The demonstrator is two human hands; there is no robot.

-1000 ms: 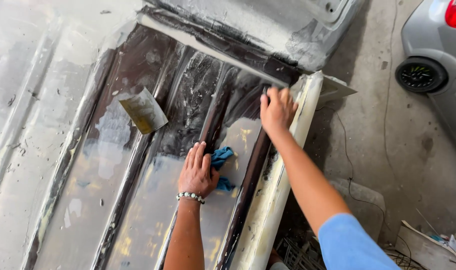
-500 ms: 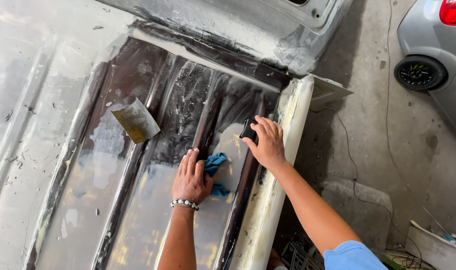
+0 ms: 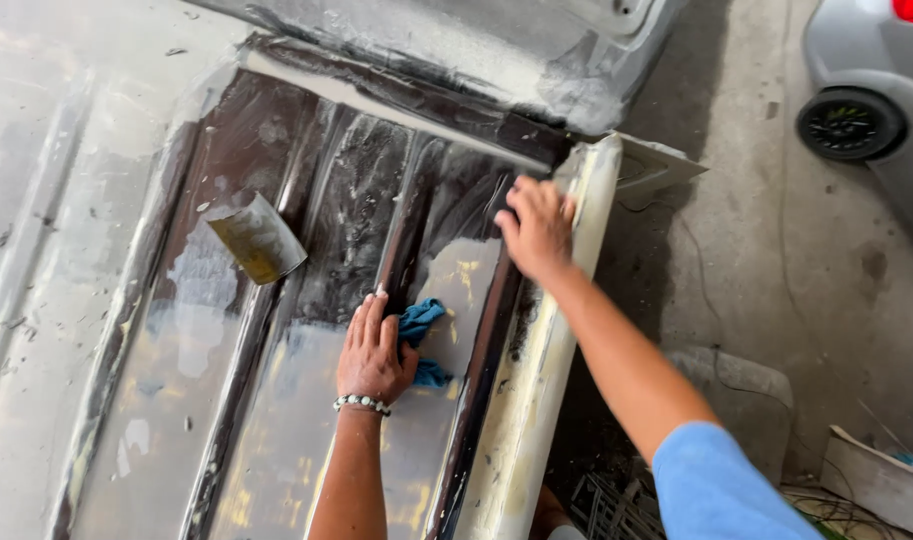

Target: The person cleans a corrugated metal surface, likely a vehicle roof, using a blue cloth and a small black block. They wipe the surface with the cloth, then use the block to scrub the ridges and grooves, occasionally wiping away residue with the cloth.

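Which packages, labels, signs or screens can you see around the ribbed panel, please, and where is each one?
None is in view: no package, label, sign or screen.
What shows instead is the ribbed metal panel, a flat putty-smeared card lying on it, a blue cloth under the left hand, and the right hand at the panel's pale edge.

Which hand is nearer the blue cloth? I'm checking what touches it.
Left. The left hand rests on the blue cloth; the right hand is farther up the panel, apart from it.
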